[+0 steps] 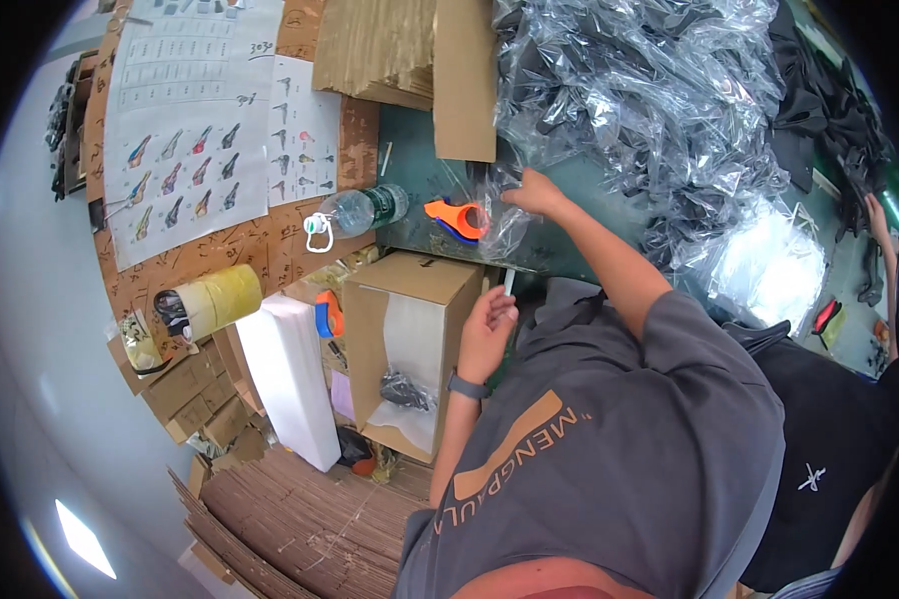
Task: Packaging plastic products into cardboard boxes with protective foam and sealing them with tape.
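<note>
My right hand [534, 193] reaches over the green table, its fingers closed on a clear plastic bag [507, 232] with something dark at its top end. Just left of the bag lies an orange and blue tape dispenser [456, 220]. My left hand [486, 324], with a dark band on the wrist, is at the table's near edge. Its fingers are curled, and a small white strip [509, 282] sticks up from the fingertips. Beside this hand stands an open cardboard box [457, 285] with a clear bag of dark items [407, 390] inside.
A clear bottle [365, 211] lies left of the dispenser. Plastic-wrapped dark goods [649, 100] pile up at the far right, and cardboard sheets [375, 50] stack at the back. White foam [288, 379] and flattened cartons [300, 509] are at left. A co-worker in black [819, 449] is at right.
</note>
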The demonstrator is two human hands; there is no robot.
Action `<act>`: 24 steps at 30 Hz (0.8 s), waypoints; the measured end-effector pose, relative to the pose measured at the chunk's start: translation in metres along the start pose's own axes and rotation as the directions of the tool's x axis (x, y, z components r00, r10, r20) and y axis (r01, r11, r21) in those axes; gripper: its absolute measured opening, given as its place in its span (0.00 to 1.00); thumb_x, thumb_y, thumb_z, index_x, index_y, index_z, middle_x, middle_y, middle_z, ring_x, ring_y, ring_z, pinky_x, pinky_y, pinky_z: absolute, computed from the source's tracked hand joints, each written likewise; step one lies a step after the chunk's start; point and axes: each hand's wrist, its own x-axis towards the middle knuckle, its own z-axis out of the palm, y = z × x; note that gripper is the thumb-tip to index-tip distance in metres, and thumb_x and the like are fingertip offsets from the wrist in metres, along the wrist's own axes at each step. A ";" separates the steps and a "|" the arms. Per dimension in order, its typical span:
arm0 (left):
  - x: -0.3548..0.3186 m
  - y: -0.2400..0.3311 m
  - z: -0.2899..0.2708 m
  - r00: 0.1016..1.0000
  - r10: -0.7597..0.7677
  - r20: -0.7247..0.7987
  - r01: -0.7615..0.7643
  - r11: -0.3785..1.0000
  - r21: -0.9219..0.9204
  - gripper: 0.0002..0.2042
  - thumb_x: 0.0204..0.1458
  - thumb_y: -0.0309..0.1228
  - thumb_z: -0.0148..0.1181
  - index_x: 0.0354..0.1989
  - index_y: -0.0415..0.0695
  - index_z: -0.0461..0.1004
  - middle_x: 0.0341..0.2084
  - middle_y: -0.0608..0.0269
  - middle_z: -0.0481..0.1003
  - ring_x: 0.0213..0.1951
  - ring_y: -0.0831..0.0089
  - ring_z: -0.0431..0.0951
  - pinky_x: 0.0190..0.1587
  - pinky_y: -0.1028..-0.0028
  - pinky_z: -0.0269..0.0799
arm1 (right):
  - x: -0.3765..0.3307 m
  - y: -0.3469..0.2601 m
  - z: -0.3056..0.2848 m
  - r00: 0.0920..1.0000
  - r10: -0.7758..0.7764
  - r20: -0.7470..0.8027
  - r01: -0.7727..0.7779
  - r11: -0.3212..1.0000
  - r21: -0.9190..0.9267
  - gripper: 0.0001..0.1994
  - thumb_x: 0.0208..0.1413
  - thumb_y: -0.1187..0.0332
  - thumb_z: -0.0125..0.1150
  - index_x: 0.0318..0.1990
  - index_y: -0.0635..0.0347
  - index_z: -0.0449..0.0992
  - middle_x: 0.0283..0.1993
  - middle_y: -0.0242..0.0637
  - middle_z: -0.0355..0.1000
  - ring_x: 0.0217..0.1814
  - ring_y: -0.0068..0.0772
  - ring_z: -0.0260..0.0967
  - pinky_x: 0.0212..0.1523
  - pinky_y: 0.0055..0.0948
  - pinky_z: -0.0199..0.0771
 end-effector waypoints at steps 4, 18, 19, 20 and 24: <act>0.038 0.017 0.024 0.991 -0.085 -0.102 0.043 0.933 -0.358 0.36 0.71 0.38 0.62 0.81 0.43 0.50 0.69 0.54 0.71 0.65 0.65 0.75 0.65 0.65 0.72 | -0.124 -0.018 -0.058 0.989 -0.149 0.019 0.146 0.983 0.114 0.38 0.56 0.57 0.73 0.68 0.73 0.67 0.51 0.64 0.80 0.53 0.67 0.80 0.54 0.50 0.80; 0.036 0.022 0.054 0.965 0.000 0.261 0.202 0.636 -0.745 0.26 0.71 0.28 0.57 0.75 0.39 0.61 0.63 0.54 0.76 0.56 0.66 0.82 0.57 0.61 0.82 | -0.002 -0.003 -0.287 0.649 -0.483 -0.588 -0.087 0.721 -0.688 0.39 0.55 0.64 0.76 0.73 0.59 0.64 0.55 0.53 0.77 0.53 0.60 0.78 0.54 0.52 0.81; 0.030 0.026 0.051 0.969 0.003 0.248 0.190 0.634 -0.750 0.26 0.71 0.28 0.57 0.75 0.39 0.61 0.63 0.54 0.76 0.56 0.66 0.82 0.57 0.61 0.82 | 0.014 0.003 -0.284 0.648 -0.492 -0.581 -0.073 0.719 -0.691 0.39 0.55 0.64 0.76 0.73 0.59 0.64 0.55 0.53 0.77 0.53 0.60 0.78 0.54 0.52 0.81; 0.023 0.032 0.050 0.970 0.031 0.242 0.172 0.617 -0.768 0.26 0.71 0.28 0.57 0.75 0.39 0.61 0.65 0.52 0.75 0.58 0.64 0.81 0.58 0.60 0.82 | 0.023 0.011 -0.285 0.673 -0.497 -0.547 -0.088 0.681 -0.727 0.41 0.53 0.64 0.77 0.73 0.58 0.63 0.55 0.53 0.77 0.54 0.60 0.78 0.52 0.51 0.83; -0.002 0.045 0.033 0.976 0.160 0.149 0.047 0.510 -0.859 0.31 0.67 0.25 0.58 0.77 0.37 0.57 0.71 0.49 0.70 0.66 0.56 0.77 0.61 0.56 0.81 | 0.011 -0.005 -0.260 0.778 -0.442 -0.446 -0.079 0.636 -0.768 0.55 0.49 0.64 0.77 0.82 0.60 0.47 0.46 0.56 0.81 0.43 0.62 0.83 0.45 0.51 0.86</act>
